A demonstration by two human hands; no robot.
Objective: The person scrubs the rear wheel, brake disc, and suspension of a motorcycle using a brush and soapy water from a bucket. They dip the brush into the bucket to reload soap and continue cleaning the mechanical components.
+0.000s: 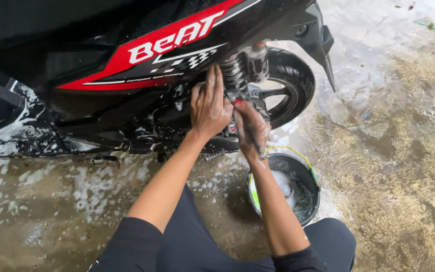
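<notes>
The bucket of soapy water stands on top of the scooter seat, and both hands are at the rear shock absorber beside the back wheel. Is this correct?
Not quite. The head view shows the bucket on the wet ground below the right hand, not on the seat. The rest holds: the left hand and right hand are at the shock absorber beside the back wheel.

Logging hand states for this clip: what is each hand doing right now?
Left hand: open, fingers flat against the scooter body beside the rear shock absorber.
Right hand: soapy, closed around something by the shock; what it grips cannot be told.
</notes>
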